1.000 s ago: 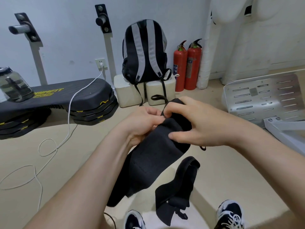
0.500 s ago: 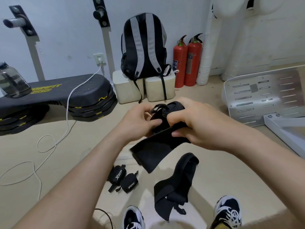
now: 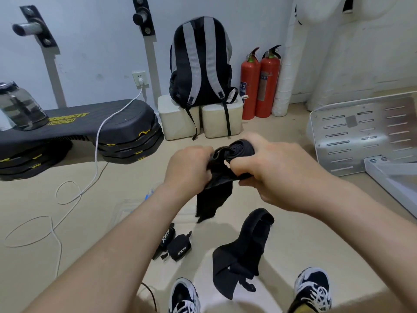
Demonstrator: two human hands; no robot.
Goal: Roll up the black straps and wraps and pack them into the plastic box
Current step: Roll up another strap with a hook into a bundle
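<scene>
beige flooring fills the foreground of a gym corner with a pale wall behind. both hands meet above the floor: the left hand and the right hand are closed together on a black wrap, most of it wound into a roll between them, its loose tail hanging down below the grip. a second black wrap lies unrolled on the floor near the person's shoes. two small rolled wraps with white lettering lie side by side on the floor to the left of it, beneath the left forearm. the clear plastic box sits on the floor just beyond them, largely hidden by the left forearm; its contents cannot be told. further back, a black and grey backpack rests on two pale blocks against the wall, with two red fire extinguishers just to the right. a black step platform at left carries a dark jug, and a white cable trails from a wall socket across the floor. a perforated metal plate lies at right.
</scene>
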